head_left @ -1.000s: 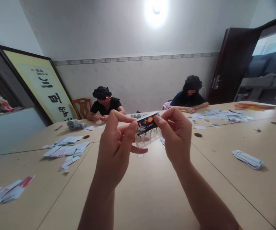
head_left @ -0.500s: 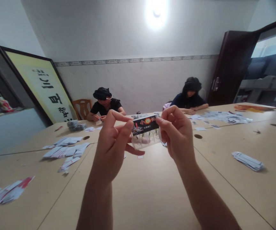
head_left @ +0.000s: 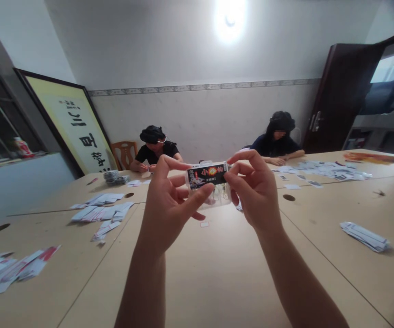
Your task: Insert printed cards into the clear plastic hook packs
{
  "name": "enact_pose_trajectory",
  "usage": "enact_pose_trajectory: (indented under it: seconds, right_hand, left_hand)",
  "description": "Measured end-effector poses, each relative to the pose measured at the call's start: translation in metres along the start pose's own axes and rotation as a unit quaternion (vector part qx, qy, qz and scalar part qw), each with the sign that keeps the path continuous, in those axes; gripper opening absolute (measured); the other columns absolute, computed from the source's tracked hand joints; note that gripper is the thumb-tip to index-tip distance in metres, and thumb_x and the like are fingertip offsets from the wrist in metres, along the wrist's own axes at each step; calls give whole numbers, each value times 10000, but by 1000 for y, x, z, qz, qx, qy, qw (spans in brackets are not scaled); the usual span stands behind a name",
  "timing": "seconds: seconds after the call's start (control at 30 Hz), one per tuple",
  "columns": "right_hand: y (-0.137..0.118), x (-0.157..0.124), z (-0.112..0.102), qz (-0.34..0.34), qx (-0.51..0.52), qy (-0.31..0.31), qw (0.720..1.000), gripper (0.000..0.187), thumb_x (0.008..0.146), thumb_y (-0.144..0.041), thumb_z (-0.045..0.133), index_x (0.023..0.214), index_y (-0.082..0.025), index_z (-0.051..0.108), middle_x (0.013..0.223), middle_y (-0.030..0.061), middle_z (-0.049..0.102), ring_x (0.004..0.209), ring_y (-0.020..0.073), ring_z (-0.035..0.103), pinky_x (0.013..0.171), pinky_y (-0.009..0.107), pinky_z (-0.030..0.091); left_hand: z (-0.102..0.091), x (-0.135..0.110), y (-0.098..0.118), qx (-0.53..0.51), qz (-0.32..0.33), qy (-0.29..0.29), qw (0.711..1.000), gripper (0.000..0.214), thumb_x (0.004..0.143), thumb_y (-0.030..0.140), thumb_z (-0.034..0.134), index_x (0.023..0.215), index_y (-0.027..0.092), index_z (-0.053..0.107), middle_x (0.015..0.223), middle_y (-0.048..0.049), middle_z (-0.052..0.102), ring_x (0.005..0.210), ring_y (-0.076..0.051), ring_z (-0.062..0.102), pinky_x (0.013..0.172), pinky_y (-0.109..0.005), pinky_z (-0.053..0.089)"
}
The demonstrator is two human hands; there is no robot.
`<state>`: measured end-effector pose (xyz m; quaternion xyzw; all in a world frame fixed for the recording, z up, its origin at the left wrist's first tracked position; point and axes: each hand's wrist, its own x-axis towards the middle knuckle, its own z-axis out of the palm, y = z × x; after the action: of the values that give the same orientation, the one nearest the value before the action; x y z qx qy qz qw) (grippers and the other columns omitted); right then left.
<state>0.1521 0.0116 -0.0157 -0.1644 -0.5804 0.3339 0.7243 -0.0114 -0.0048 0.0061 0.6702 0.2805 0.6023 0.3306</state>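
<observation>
Raised in front of me is a small clear plastic packet (head_left: 208, 183) with a black printed header card across its top. My left hand (head_left: 169, 205) pinches its left end between thumb and fingers. My right hand (head_left: 253, 191) grips the right end, thumb and forefinger on the header card. The packet is level and hangs above the wooden table (head_left: 214, 273). Small items show through the clear lower part; I cannot make them out.
Piles of white cards (head_left: 103, 213) lie left of centre, more cards (head_left: 10, 271) at the near left, and a stack (head_left: 364, 236) on the right. Two other people (head_left: 156, 148) (head_left: 279, 139) sit at the far side with cards (head_left: 320, 168) spread before them. A dark door (head_left: 340, 95) stands open at right.
The packet has turned from tilted to level and risen slightly. My left fingers have slid under its left end. The view has shifted a little to the right.
</observation>
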Motion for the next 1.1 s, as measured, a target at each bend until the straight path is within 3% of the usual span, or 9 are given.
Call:
enact_pose_trajectory:
  seconds: [0.27, 0.4, 0.47, 0.53, 0.6, 0.67, 0.73, 0.83, 1.1]
  right_hand:
    - [-1, 5, -14, 27, -5, -78, 997, 450, 793, -109, 725, 1182, -304, 607, 833, -76, 563, 462, 31, 494, 395, 169, 441]
    - [-1, 8, -18, 70, -51, -136, 987, 386, 809, -211, 774, 1168, -270, 645, 993, -13, 667, 484, 38, 543, 403, 192, 478]
    - [0, 9, -18, 69, -54, -132, 987, 344, 811, -244, 785, 1129, -251, 654, 982, 1, 701, 489, 49, 568, 412, 199, 492]
    - [3, 8, -16, 55, -59, -96, 992, 345, 801, -238, 789, 1117, -247, 651, 975, -1, 705, 488, 52, 578, 414, 205, 491]
    - [6, 8, -15, 36, -82, -60, 994, 344, 797, -211, 774, 1115, -250, 649, 971, -6, 695, 489, 50, 573, 416, 212, 478]
    - [9, 7, -13, 23, -110, -43, 993, 343, 797, -197, 755, 1118, -252, 648, 955, -10, 682, 494, 55, 569, 419, 223, 460]
    - [11, 6, -11, 18, -130, -37, 991, 351, 795, -200, 747, 1127, -254, 647, 940, -13, 672, 502, 63, 569, 424, 236, 450]
    - [13, 5, -10, 12, -146, -38, 989, 353, 802, -205, 735, 1138, -260, 642, 930, -17, 664, 521, 74, 575, 442, 248, 459]
    - [15, 5, -7, 13, -164, -57, 985, 330, 831, -232, 717, 1147, -262, 627, 989, -3, 680, 541, 75, 580, 463, 247, 471]
  left_hand:
    - [-9, 5, -6, 13, -12, -28, 999, 569, 661, 234, 920, 1032, 249, 489, 912, -11, 755, 573, -190, 746, 424, -222, 618]
    - [-9, 11, -12, 15, -22, -48, 998, 572, 678, 297, 915, 1100, 246, 532, 988, -39, 732, 603, -185, 740, 453, -244, 625]
    - [-10, 14, -16, 41, -7, -30, 999, 655, 660, 324, 925, 1183, 268, 534, 1042, -45, 694, 642, -175, 727, 458, -243, 612]
    - [-11, 17, -20, 92, 38, 33, 994, 716, 632, 349, 939, 1225, 285, 543, 1091, -48, 644, 756, -170, 706, 480, -210, 579]
    - [-11, 19, -22, 140, 86, 111, 980, 568, 677, 399, 906, 1142, 261, 610, 1035, -41, 615, 815, -149, 640, 497, -168, 513]
    - [-10, 20, -24, 161, 104, 151, 970, 332, 771, 448, 823, 953, 215, 673, 883, -30, 603, 738, -127, 549, 488, -164, 435]
    - [-8, 21, -25, 169, 98, 159, 968, 279, 822, 455, 764, 804, 187, 688, 731, -16, 578, 649, -117, 474, 491, -189, 382]
    - [-5, 21, -25, 170, 74, 156, 970, 280, 823, 437, 756, 746, 173, 706, 595, 15, 523, 569, -104, 422, 499, -219, 324]
    - [-5, 23, -30, 116, 52, 159, 979, 275, 760, 429, 811, 684, 186, 707, 500, 63, 405, 479, -84, 313, 457, -236, 238]
